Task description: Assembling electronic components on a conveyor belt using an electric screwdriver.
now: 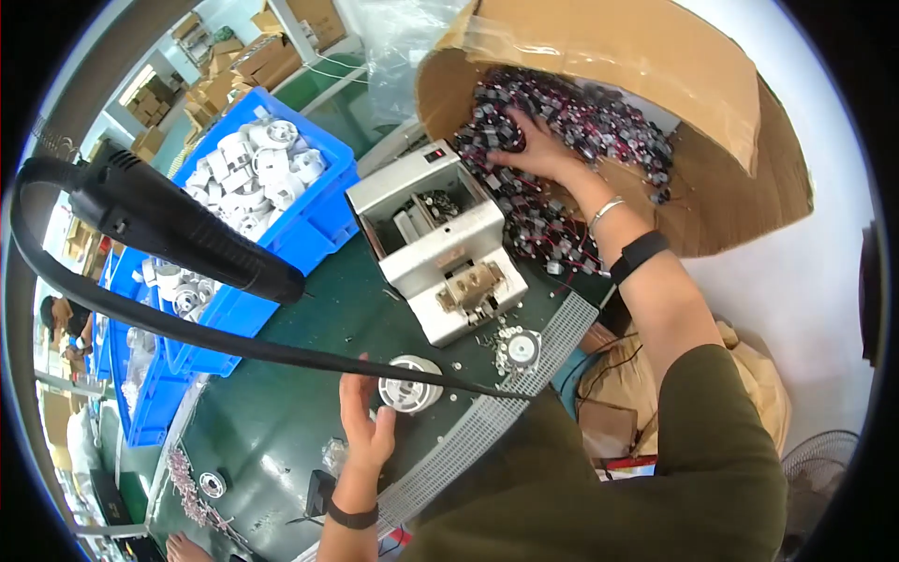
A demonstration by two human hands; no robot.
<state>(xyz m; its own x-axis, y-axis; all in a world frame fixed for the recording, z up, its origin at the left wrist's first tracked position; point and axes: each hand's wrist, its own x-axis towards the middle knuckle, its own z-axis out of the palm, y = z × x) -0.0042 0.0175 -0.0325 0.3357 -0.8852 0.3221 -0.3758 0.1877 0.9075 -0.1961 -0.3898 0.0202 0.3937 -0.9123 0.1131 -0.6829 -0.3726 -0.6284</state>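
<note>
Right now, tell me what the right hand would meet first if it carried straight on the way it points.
The right hand would most likely meet the pile of small dark wired parts directly ahead of it; whether it already touches them is unclear.

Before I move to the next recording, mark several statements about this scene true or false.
1. The right hand is at the pile of small wired parts. True.
2. The largest blue bin holds white parts. True.
3. The left hand is inside that bin. False: it is beside the round white housing.
4. The cardboard stands left of the metal machine. False: it is to the right.
</note>
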